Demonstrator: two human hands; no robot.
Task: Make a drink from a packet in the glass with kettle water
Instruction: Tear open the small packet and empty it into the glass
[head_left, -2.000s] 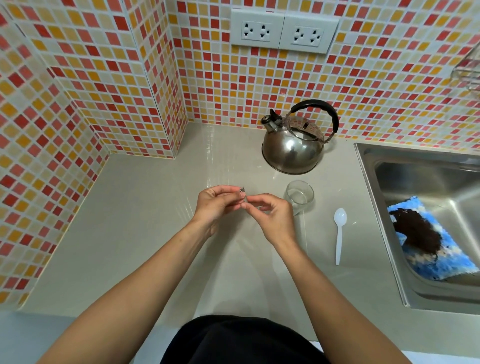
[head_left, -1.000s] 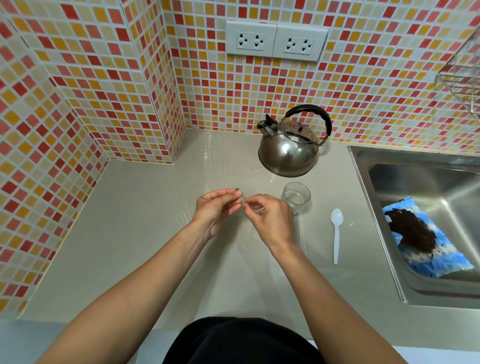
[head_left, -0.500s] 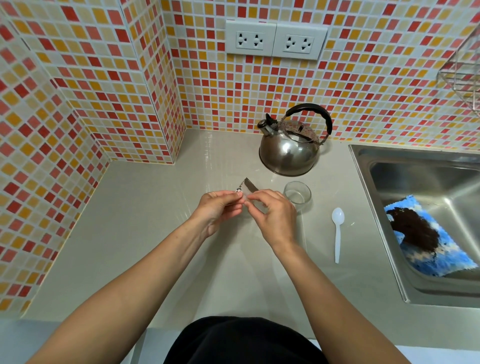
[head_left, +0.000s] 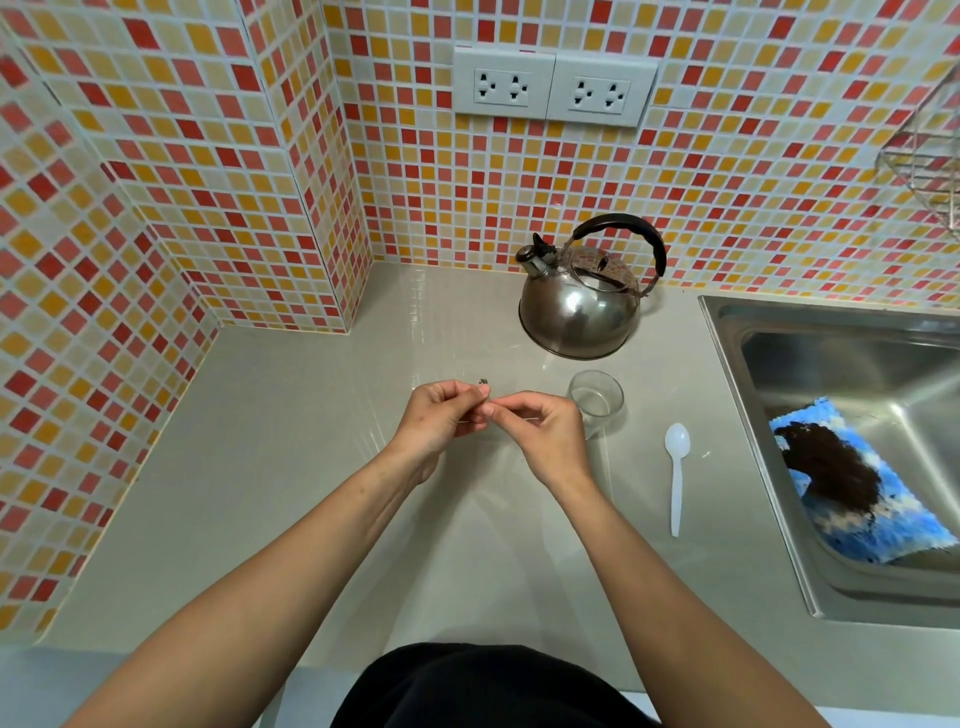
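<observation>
My left hand (head_left: 441, 415) and my right hand (head_left: 540, 431) meet over the middle of the counter, both pinching a small packet (head_left: 484, 383). Only a grey tip of the packet shows above my left fingers; the rest is hidden between the hands. A clear glass (head_left: 596, 400) stands upright just right of my right hand, with no drink visible in it. Behind it sits a steel kettle (head_left: 579, 312) with a black handle, its lid on. A white plastic spoon (head_left: 677, 467) lies flat on the counter to the right of the glass.
A steel sink (head_left: 727, 364) fills the right side, holding a blue cloth (head_left: 872, 504) with a dark brown patch. Tiled walls close in the left and back, with two sockets (head_left: 553, 85) above the kettle. A wire rack (head_left: 930, 166) hangs at the upper right.
Half a second ago a longer strip of the packet stuck up between my fingers; now only its tip shows. Both hands stay together at the same spot.
</observation>
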